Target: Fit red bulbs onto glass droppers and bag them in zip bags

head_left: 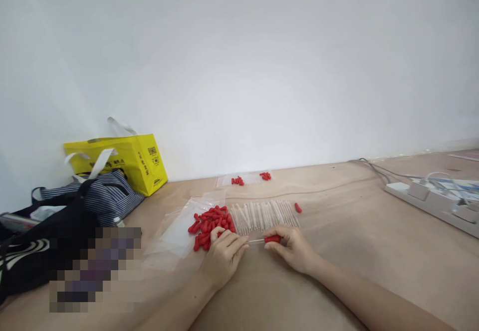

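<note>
Between my hands a thin clear glass dropper tube (256, 242) lies level, its right end at a red rubber bulb (272, 239). My left hand (223, 255) pinches the tube's left end, and my right hand (295, 247) is closed around the bulb. How far the tube sits inside the bulb is hidden. Just behind my left hand is a heap of red rubber bulbs (215, 215). A row of loose clear tubes (264, 215) lies side by side beyond my fingers. One single red bulb (298, 207) rests at the row's right end.
Clear plastic bags (179, 229) lie left of the heap. By the wall, more red bulbs (237, 181) lie with tubes. At left stand a yellow bag (149, 164), a striped bag (108, 199) and a black bag (37, 251). A power strip (434, 201) with cables is at right.
</note>
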The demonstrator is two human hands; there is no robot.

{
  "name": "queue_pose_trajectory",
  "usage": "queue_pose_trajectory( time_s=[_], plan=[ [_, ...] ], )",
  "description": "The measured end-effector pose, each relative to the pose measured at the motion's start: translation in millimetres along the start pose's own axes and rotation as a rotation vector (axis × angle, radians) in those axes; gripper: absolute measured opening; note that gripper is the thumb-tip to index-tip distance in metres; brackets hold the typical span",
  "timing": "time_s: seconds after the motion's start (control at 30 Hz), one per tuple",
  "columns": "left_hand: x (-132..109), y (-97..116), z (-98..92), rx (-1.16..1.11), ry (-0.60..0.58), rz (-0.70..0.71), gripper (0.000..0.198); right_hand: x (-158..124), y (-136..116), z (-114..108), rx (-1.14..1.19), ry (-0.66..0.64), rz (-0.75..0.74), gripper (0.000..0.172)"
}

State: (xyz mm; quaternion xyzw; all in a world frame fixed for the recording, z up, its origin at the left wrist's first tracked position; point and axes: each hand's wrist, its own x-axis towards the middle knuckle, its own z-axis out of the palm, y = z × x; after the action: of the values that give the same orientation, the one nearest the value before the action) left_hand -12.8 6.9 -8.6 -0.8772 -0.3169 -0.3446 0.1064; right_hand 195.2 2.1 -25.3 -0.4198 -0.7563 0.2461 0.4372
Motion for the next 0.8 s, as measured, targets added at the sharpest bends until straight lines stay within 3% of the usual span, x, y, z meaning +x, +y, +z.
queue_pose_trajectory(
  time_s=[0.2,0.57,0.63,0.8],
  plan=[
    [1.5,1.2,-2.4,0.008,0.012,-0.019,0.018,3.7,8.6,-0.9,0.078,0.073,0.045,0.014],
    [-1.5,2.9,-1.0,0.003,0.004,-0.043,0.020,2.3,4.5,1.7,0.016,0.050,-0.002,0.014],
    [-0.4,3.0,-0.9,-0.017,-0.004,-0.068,0.019,4.8,5.0,2.2,0.116,0.063,0.039,0.016],
    [0.8,5.3,2.1,-0.067,0.007,-0.148,0.017,9.4,-1.0,11.6,0.563,0.128,0.193,0.041]
  ],
)
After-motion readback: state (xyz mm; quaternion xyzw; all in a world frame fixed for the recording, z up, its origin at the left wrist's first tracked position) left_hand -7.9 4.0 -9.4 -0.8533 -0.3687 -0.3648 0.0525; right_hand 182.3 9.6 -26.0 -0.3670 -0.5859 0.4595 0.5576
